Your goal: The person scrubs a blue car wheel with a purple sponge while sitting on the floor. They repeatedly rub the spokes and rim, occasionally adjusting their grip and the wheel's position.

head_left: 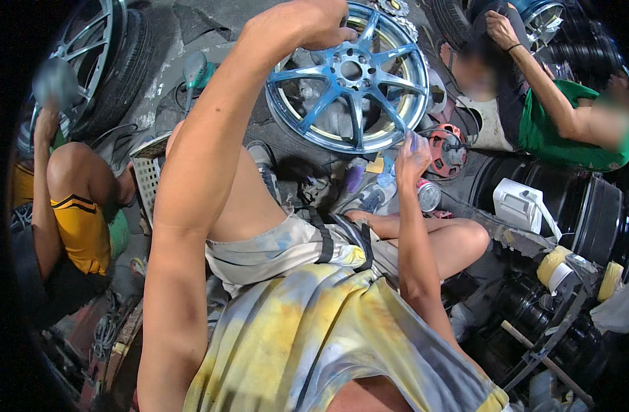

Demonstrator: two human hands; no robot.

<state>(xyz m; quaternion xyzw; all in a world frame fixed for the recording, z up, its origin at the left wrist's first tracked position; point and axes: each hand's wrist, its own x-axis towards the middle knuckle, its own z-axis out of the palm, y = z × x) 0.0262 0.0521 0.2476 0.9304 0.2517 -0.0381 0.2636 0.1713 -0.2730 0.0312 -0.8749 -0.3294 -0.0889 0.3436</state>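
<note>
A blue alloy wheel rim (359, 77), its paint worn pale in patches, sits tilted in front of my crossed legs, spokes facing up. My left arm reaches far forward, and my left hand (322, 25) is over the rim's upper left part, beside a spoke. Its fingers are curled; what they hold, if anything, is hidden. At the rim's lower right edge, my right hand (413, 159) grips the lip, its fingertips stained bluish. Below that hand lie a drink can (429, 196) and a red round-framed object (447, 150).
A green-topped power tool (199, 71) lies left of my arm, near a white plastic crate (147, 180). Another person sits at left by a tyred wheel (125, 72); one in green sits at upper right. Dark rims (582, 213) and a white box (518, 204) stand right.
</note>
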